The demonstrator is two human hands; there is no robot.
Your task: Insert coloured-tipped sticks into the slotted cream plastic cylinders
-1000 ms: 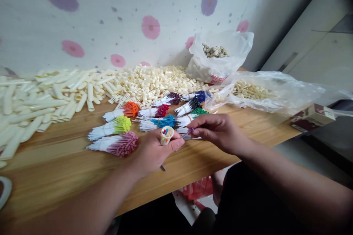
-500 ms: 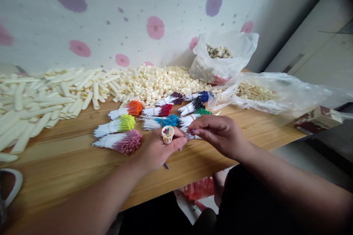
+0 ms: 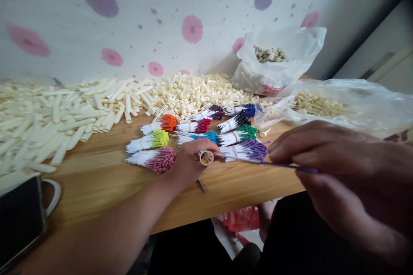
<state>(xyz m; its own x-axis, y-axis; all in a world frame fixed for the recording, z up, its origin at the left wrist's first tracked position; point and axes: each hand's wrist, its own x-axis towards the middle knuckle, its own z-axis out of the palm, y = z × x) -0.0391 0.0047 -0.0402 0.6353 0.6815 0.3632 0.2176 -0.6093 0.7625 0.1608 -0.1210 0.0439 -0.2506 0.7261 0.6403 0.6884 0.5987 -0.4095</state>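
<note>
On the wooden table (image 3: 251,187), a purple bundle (image 3: 245,149) lies behind a purple-tipped stick (image 3: 280,164) whose purple end the right hand's (image 3: 351,176) fingers pinch; the left hand's (image 3: 187,161) fingers curl around a cream tube (image 3: 205,165).

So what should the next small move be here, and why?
Probably bring the white end of the purple-tipped stick to the cream cup: the right hand has the stick's purple end at its thumb, while the left hand holds the cup with its open mouth in view and coloured bits inside.
</note>
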